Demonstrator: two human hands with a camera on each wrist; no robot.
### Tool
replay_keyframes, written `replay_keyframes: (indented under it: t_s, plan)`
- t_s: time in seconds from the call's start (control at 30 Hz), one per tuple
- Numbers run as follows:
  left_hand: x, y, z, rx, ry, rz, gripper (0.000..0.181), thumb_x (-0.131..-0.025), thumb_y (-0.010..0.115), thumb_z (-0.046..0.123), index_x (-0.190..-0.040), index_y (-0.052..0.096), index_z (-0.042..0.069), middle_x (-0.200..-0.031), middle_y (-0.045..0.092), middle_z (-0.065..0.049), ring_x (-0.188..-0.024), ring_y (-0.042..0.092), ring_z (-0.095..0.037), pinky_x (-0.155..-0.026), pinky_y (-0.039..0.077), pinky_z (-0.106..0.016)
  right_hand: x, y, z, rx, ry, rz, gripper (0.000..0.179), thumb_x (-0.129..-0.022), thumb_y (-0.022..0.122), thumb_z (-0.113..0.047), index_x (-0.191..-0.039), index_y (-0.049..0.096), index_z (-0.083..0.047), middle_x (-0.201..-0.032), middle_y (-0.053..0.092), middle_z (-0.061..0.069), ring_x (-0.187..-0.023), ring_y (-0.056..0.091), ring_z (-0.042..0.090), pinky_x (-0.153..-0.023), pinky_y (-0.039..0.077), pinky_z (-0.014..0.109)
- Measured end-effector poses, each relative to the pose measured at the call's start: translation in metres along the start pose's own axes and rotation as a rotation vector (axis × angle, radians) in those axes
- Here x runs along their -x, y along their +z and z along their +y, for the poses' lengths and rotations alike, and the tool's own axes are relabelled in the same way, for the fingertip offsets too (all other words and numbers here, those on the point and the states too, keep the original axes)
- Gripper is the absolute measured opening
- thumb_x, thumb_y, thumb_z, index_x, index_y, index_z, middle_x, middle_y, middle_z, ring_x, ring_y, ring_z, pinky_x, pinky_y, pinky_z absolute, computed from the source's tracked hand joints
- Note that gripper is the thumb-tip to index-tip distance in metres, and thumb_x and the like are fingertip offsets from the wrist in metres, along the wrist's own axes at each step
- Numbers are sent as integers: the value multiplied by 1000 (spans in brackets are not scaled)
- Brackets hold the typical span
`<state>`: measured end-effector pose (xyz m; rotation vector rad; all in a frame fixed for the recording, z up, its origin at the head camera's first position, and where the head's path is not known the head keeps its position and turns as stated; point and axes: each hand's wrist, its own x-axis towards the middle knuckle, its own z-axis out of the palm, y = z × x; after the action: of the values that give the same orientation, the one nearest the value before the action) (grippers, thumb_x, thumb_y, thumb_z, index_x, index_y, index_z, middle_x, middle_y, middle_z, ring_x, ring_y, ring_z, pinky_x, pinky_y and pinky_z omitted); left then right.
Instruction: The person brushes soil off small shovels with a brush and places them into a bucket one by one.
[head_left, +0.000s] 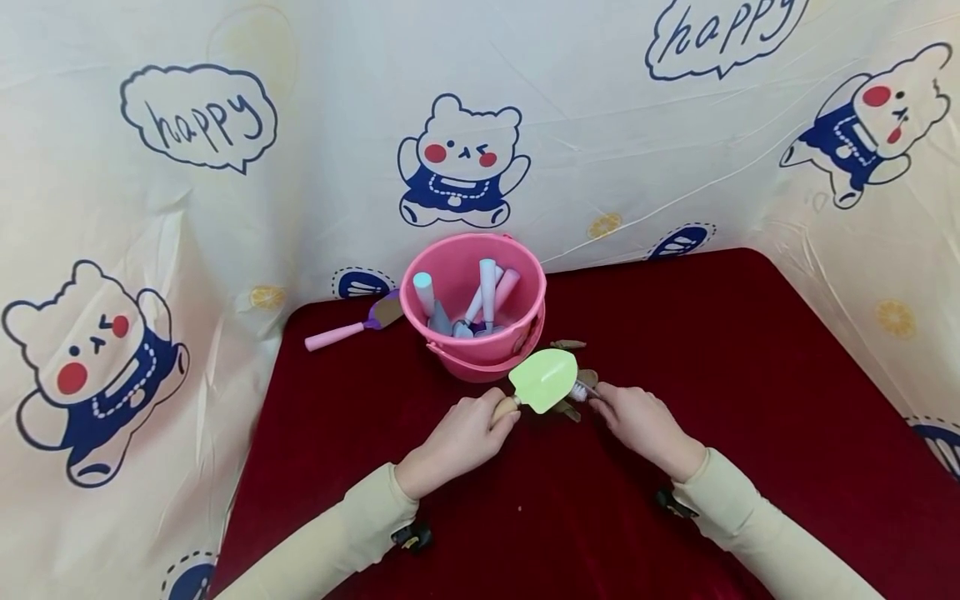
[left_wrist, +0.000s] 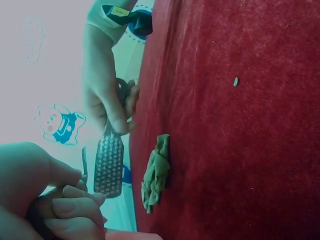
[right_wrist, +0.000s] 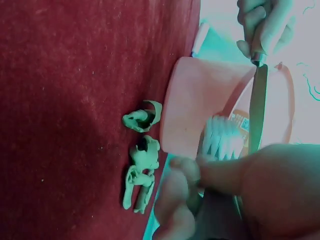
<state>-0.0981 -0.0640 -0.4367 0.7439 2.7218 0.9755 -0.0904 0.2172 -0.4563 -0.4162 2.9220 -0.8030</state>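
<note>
Left hand (head_left: 467, 433) is gripping our pale-green, wooden-handled trowel (head_left: 546, 380); right hand (head_left: 647, 423) is gripping our white-bristled brush (left_wrist: 108, 167) beside it. We are holding both near the round pink plastic bucket (head_left: 455, 360).

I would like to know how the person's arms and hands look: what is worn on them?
Both the left hand and the right hand are bare, without gloves. The left sleeve and right sleeve are long, plain and pale cream, reaching the wrists. Near each cuff sits a small black device; the right one carries a yellowish label.
</note>
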Motion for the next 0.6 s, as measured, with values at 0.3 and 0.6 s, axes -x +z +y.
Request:
replay_keyframes:
  t_s: [0.3,0.6]
  plan:
    - [-3,1,5,-20,28,8,35,-105,62,20,-76,42,16,-66,38,6,-51,38,-4,-49,35,-22,-1,7,-9,38,40,-29,27,-94,64,-15,-71,49,-15,-58,40,-5,-52,38,11,-48,34,29]
    - [-2,11,10,-45,96,21,40,-103,64,18,-73,39,17,-65,35,8,-51,34,-1,-49,33,-20,-1,12,-18,-81,33,-123,35,-94,57,-11,-67,36,-19,-58,33,-8,-51,33,8,-50,33,25]
